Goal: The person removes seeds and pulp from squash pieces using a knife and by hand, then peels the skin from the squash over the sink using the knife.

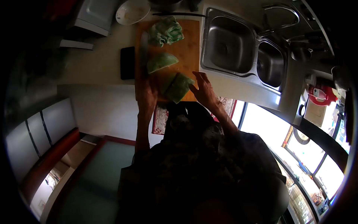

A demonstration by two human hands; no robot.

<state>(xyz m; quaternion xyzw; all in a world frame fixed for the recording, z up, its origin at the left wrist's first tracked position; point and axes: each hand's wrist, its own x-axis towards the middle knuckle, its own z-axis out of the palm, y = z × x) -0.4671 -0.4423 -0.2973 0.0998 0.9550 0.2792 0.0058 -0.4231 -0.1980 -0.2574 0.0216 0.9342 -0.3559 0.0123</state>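
Observation:
A wooden cutting board (191, 48) lies in front of me on the counter. On its near part is a piece of green-skinned melon (179, 88), and just beyond it a wedge of the same melon (163, 62). My right hand (204, 89) is open at the board's right edge, fingers apart, its thumb close to the nearer piece. My left hand (146, 91) is at the near left edge, in deep shade, so its fingers cannot be made out. A broad knife blade (144, 48) lies along the board's left side; its handle is not visible.
A crumpled green-and-white cloth (166, 31) sits on the board's far end. Beyond stands a white plate (132, 12). A dark flat object (127, 63) lies left of the board. To the right is a double steel sink (231, 69) with a tap (285, 16).

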